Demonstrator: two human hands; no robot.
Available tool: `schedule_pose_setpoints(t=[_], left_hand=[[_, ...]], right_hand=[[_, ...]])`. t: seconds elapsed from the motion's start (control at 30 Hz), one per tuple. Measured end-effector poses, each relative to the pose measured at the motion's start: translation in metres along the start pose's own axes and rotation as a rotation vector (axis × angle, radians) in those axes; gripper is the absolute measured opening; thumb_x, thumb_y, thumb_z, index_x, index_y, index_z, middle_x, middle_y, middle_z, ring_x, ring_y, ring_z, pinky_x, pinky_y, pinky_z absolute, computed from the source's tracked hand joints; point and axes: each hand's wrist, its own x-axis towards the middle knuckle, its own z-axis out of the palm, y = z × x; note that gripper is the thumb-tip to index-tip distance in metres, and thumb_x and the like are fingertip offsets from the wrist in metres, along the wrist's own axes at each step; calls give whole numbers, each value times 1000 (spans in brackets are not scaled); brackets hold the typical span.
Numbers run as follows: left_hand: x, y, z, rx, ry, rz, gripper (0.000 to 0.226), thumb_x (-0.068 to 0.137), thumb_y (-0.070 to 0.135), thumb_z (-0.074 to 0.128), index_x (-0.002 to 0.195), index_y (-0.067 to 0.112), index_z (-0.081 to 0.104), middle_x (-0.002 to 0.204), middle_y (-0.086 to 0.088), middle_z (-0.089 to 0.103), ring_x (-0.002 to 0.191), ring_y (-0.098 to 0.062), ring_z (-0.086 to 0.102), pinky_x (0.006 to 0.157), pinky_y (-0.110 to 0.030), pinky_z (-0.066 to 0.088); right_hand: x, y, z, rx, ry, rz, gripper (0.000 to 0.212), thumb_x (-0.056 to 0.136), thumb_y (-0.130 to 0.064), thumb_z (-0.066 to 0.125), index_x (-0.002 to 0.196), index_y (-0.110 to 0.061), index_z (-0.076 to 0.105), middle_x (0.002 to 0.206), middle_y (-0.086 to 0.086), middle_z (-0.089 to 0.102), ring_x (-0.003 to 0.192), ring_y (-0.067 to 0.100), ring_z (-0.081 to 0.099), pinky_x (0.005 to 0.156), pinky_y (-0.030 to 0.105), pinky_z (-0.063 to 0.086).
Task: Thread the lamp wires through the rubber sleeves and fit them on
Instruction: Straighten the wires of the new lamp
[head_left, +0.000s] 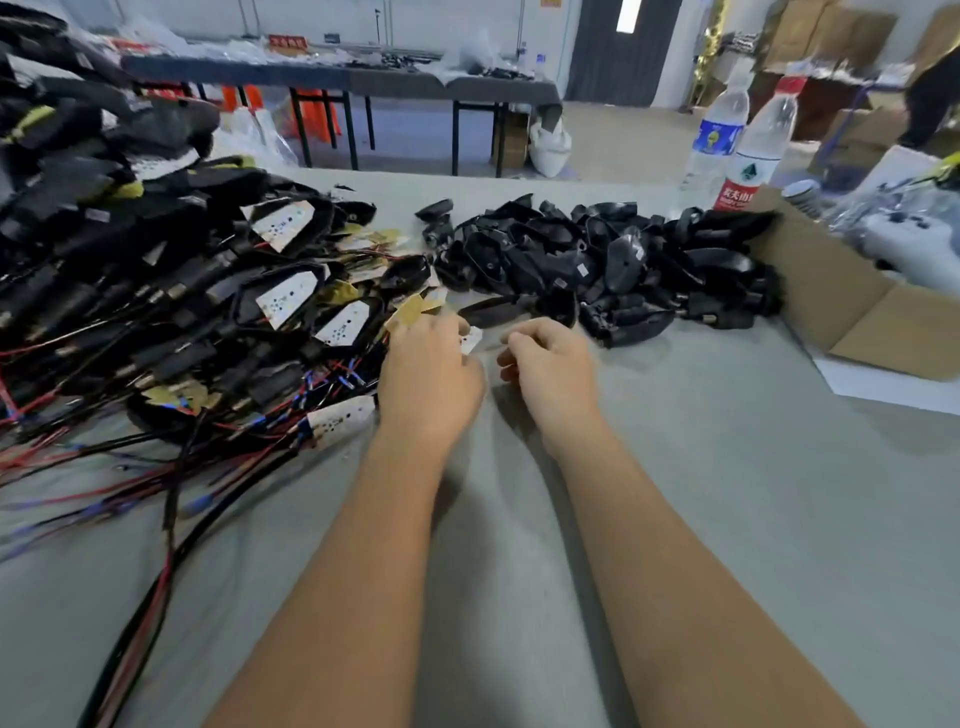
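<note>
The left hand (431, 369) is seen from the back, with its fingers curled around a small white piece (471, 340) at the fingertips; this is probably the end of a lamp board, but the blur makes it hard to be sure. The right hand (545, 364) is held just beside it, the fingers bent toward the thumb as for a pinch. What is pinched cannot be told, because the fingertips are hidden behind the knuckles.

The lamp wires (156, 467), red and black, are spread out from the pile of lamp boards (208, 291) on the left of the table (727, 493). The rubber sleeves (597, 265) are heaped in the middle, beyond the hands, beside a cardboard box (852, 312). Two water bottles (737, 140) are standing behind the heap.

It is judged that one lamp is being separated, so the threading is not yet begun. For this step to be done well, a single lamp should be lifted free from the tangle before any pulling, otherwise the neighbouring wires may be dragged along. The two wire ends should be brought together and kept straight, so that they can be passed through the narrow hole of one sleeve in one movement. The sleeve should be turned so its wide mouth faces the board.
</note>
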Motion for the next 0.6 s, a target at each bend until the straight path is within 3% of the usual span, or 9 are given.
schedule_pose_setpoints(t=[0.1,0.27,0.37,0.5,0.6], left_hand=[[3,-9,-4,2,41,-27,36,88,10,52,123,15,60,123,-8,62,116,-30,53,94,-43,46],[1,-18,2,156,-42,-86,34,85,1,53,116,9,63,115,-14,62,107,-34,57,84,-42,50],[4,-19,3,82,-9,-122,41,86,-2,53,122,12,63,117,-12,66,113,-32,58,91,-41,50],[5,-21,3,-73,109,-107,30,91,7,56,117,14,70,114,-9,69,106,-28,62,92,-38,49],[2,-14,1,-262,218,-22,26,91,8,60,112,16,73,108,-3,69,99,-17,62,87,-23,45]], right_hand=[[2,2,2,-91,10,23,21,87,-16,50,70,-24,61,71,-5,66,76,21,65,80,49,56],[-3,4,2,-164,-38,-16,21,87,-20,51,70,-27,61,76,-8,65,82,20,64,82,44,55],[-5,5,-1,-156,-75,-41,20,88,-19,51,74,-25,64,74,-7,64,76,17,60,79,41,53],[-10,2,-2,-154,-82,-76,21,88,-18,52,73,-24,64,71,-8,63,73,14,58,78,40,52],[-12,-1,-2,-141,-98,-100,21,91,-20,53,79,-16,69,69,-5,65,68,13,58,74,39,52]])
